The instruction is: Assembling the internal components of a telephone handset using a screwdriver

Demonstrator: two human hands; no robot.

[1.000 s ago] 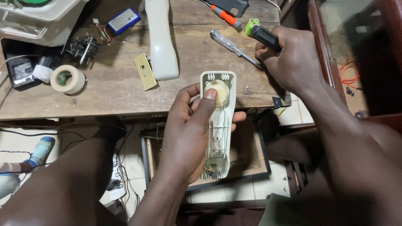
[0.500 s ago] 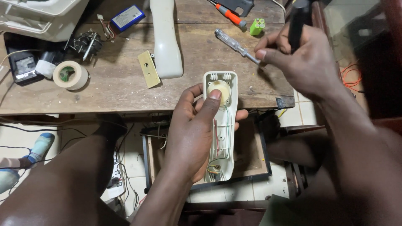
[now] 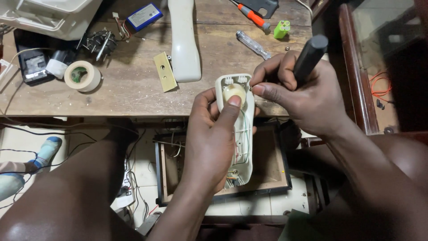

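Gripping an opened white handset shell [image 3: 243, 129], the left hand [image 3: 209, 143] hovers past the counter [image 3: 133, 96] edge; the right hand [image 3: 303, 93] clasps a black-handled screwdriver [image 3: 310, 56] near a blue rectangular battery pack [image 3: 143, 16].

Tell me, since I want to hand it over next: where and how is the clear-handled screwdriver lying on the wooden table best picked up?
Grip the clear-handled screwdriver by its transparent handle, the thicker upper-left part, coming from above. It lies flat and slanted on the wooden table, with bare wood on both sides of the handle for fingers to close across it.
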